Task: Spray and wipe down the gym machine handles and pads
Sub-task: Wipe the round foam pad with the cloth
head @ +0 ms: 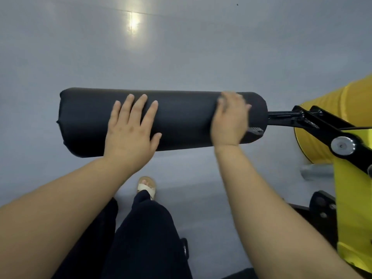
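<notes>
1. Where the black steel arm (pixel 285 117) projects from the yellow frame (pixel 346 178) at the right edge, the black roller pad (pixel 181 119) is mounted on the arm's end. The pad lies horizontal across the middle of the view, above the grey floor (pixel 181 47).
2. The left hand (pixel 130 129) lies flat on the pad, left of the pad's middle. Its fingers are straight and spread, with the thumb out to the right. It grasps nothing.
3. The right hand (pixel 229 121) is on the pad's right end, near the point where the arm enters the pad. This hand is blurred. The fingers bend over the top of the pad, with a pale grey smear at the fingertips. Whether the hand is clenched on a cloth or merely pressed against the pad cannot be told.
4. A small dark ribbed part (pixel 255 130) shows just beside the right hand, at the lower right of the pad. Its identity cannot be told.
5. A round silver cap (pixel 342 146) sits on the black arm where it crosses the yellow frame.
6. Below the pad, the person's legs in dark trousers (pixel 145 228) and one foot in a pale sandal (pixel 147 187) stand on the floor.
7. A bright light reflection (pixel 132 22) shows on the floor, well beyond the pad.
</notes>
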Tool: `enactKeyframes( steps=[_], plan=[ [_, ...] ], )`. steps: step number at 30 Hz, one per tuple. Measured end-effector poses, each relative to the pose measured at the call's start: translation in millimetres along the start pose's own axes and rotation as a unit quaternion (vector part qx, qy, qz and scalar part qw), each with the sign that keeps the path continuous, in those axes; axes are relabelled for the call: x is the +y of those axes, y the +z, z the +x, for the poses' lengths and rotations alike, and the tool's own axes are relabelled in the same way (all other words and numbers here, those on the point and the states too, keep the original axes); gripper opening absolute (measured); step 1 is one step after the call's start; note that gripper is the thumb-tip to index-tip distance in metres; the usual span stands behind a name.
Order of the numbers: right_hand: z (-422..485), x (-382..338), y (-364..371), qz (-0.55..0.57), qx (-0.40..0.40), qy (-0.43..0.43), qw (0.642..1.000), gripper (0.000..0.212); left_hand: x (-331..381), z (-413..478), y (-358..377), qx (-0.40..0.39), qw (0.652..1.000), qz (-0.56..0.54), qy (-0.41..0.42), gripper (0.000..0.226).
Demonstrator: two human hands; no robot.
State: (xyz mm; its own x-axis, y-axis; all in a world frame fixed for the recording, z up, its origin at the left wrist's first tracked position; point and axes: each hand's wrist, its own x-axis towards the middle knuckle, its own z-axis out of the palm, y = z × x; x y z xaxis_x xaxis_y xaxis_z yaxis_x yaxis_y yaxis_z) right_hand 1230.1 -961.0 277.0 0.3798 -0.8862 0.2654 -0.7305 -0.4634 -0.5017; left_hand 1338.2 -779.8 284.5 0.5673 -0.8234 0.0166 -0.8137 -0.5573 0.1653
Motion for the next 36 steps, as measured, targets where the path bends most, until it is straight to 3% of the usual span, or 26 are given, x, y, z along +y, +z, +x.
enactKeyframes(
  steps=[2, 5, 9, 11, 15, 20, 22, 26, 30, 33, 36],
  plan=[
    [-24.7, -42.0, 18.9, -0.008, -0.014, -0.135, 0.991, 0.030, -1.2, -1.9, 6.2, 0.010, 1.000, -0.011, 0.004, 0.069],
    [-50.5, -75.7, 31.9, 0.053, -0.090, -0.233, 0.967, 0.034, -2.6, -7.0, 7.5, 0.039, 0.999, -0.018, 0.014, 0.070],
    [-25.0, -20.3, 11.3, 0.030, -0.129, -0.376, 0.917, 0.029, -5.0, -19.5, 6.6, 0.041, 0.999, -0.007, 0.035, 0.075],
    [2.0, 22.0, -8.1, -0.002, -0.134, -0.318, 0.939, 0.029, -3.6, -24.5, 8.6, 0.044, 0.998, -0.009, 0.037, 0.077],
    [38.1, 76.5, -39.3, -0.049, -0.100, -0.110, 0.988, 0.028, 0.8, -36.4, 10.3, 0.028, 0.999, -0.012, 0.037, 0.078],
    [29.7, 15.8, -20.0, -0.089, -0.056, 0.018, 0.994, 0.028, -3.8, -29.6, -3.2, 0.037, 0.998, -0.045, 0.031, 0.052],
    [17.6, -28.1, -2.4, -0.118, -0.110, -0.015, 0.987, 0.031, -4.1, -22.2, -13.2, 0.041, 0.996, -0.080, 0.011, 0.050],
    [-13.1, -106.7, 26.9, -0.103, -0.201, -0.159, 0.961, 0.030, -7.4, -9.6, -26.8, 0.096, 0.976, -0.180, -0.076, 0.034],
    [-17.5, -110.0, 35.0, -0.020, -0.249, -0.267, 0.931, 0.029, -18.0, 3.4, -29.7, 0.084, 0.974, -0.158, -0.135, 0.040],
    [12.6, -57.1, 16.6, -0.025, -0.223, -0.251, 0.942, 0.027, -28.0, 1.4, -18.2, 0.044, 0.993, -0.080, -0.076, 0.048],
    [45.9, 11.6, -15.6, -0.062, -0.169, -0.128, 0.975, 0.027, -34.7, -3.7, -9.1, 0.048, 0.997, -0.041, -0.038, 0.049]
  ],
)
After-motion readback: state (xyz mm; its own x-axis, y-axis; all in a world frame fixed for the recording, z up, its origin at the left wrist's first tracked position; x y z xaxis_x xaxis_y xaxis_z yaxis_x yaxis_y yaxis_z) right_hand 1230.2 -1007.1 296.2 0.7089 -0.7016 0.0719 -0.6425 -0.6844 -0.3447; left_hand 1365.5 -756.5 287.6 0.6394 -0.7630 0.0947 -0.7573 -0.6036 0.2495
